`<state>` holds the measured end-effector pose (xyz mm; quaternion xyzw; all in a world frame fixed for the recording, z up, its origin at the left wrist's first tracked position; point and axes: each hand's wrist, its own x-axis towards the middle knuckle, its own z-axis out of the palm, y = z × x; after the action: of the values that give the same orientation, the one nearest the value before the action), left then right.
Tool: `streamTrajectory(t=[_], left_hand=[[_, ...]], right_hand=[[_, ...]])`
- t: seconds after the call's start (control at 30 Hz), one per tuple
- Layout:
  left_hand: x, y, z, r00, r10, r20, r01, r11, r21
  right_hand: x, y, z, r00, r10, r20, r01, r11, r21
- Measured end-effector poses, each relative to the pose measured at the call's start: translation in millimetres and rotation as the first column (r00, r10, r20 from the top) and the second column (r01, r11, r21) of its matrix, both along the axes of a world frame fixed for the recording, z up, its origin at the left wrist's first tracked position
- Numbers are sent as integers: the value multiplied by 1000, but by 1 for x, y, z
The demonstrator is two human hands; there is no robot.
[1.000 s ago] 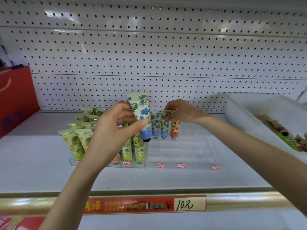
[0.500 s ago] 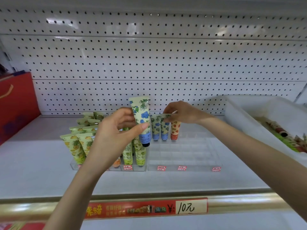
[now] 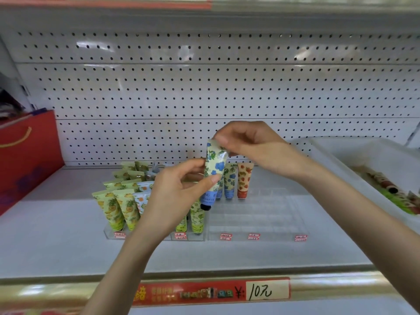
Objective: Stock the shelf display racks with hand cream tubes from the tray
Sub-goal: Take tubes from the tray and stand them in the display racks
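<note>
Left hand (image 3: 175,196) grips a blue-flowered tube (image 3: 213,171) at mid-body, fingers curled round it, while the right hand (image 3: 252,144) pinches its crimped top. The tube hangs nearly upright, cap down, over the clear rack (image 3: 256,219). Its front rows appear empty below and right of the cap, and three tubes (image 3: 231,180) stand at its back. The tray (image 3: 336,160) lies well right.

A white pegboard (image 3: 204,87) fills the upper and middle frame as the back wall, with soft glare patches near its top left and right. Below it a pale grey shelf (image 3: 56,235) runs across. A shiny rail (image 3: 45,289) with a red price strip (image 3: 159,294) lines the bottom edge. A red bag (image 3: 25,155) stands at the left.
</note>
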<state>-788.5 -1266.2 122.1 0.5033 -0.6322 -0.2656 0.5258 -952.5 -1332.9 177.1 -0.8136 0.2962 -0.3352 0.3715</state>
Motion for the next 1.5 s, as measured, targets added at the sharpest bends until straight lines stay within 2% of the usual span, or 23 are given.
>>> streamTrajectory(t=[0.13, 0.27, 0.33, 0.4, 0.47, 0.53, 0.63, 1.07, 1.5], left_hand=[[0, -2, -1, 998, 19, 63, -18, 1000, -15], [3, -1, -4, 949, 142, 281, -118, 988, -101], [10, 1, -9, 835, 273, 478, -196, 959, -206], [18, 3, -16, 701, 373, 608, -234, 925, -299], [24, 6, -22, 615, 387, 687, -235, 922, -309], [30, 10, -29, 569, 363, 738, -235, 932, -277], [34, 14, -36, 539, 344, 769, -241, 938, -251], [40, 15, -41, 528, 347, 775, -242, 936, -254], [42, 16, -44, 550, 337, 764, -244, 940, -239]], right_hand=[[-1, 2, -2, 999, 11, -32, -12, 1000, -25], [-2, -3, -1, 1000, -4, -22, 4, 1000, -8], [-4, -11, -4, 997, -53, -51, 52, 999, -11], [-5, -20, -10, 987, -126, -100, 125, 992, -15], [-4, -28, -18, 963, -207, -173, 203, 978, -41], [-1, -33, -28, 932, -273, -241, 258, 962, -90], [6, -40, -44, 897, -319, -306, 297, 948, -118], [29, -47, -76, 826, -315, -467, 277, 949, -149], [28, -48, -76, 797, -342, -499, 295, 940, -172]])
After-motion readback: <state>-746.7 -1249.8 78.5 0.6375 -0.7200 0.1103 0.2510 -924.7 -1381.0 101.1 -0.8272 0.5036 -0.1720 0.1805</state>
